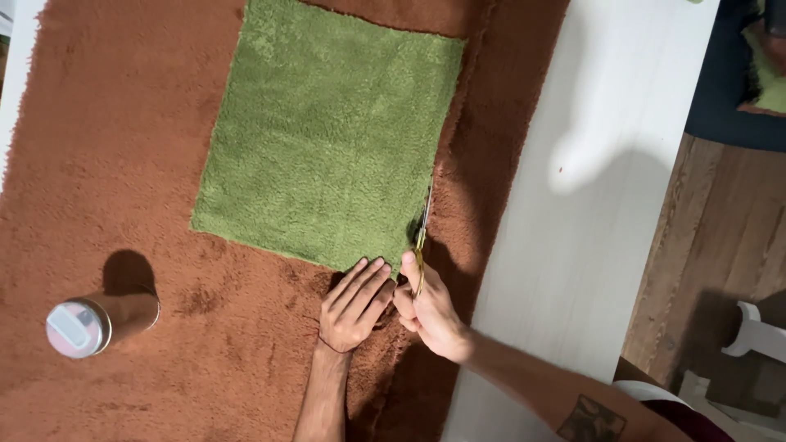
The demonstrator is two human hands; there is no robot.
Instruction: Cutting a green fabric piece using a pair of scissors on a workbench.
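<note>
A green fluffy cloth square (pixel 332 135) lies on a larger brown fluffy cloth (pixel 115 164) spread over a white table. My right hand (pixel 426 307) grips a pair of scissors (pixel 422 233) with gold handles, the blades pointing up along the green square's right edge in the brown cloth. My left hand (pixel 356 303) rests flat, fingers spread, on the brown cloth just below the green square's lower right corner, beside the right hand.
A brown tumbler with a pale lid (pixel 94 321) stands on the brown cloth at the lower left. The bare white table edge (pixel 589 205) runs down the right side, with a wooden floor (pixel 720 245) beyond it.
</note>
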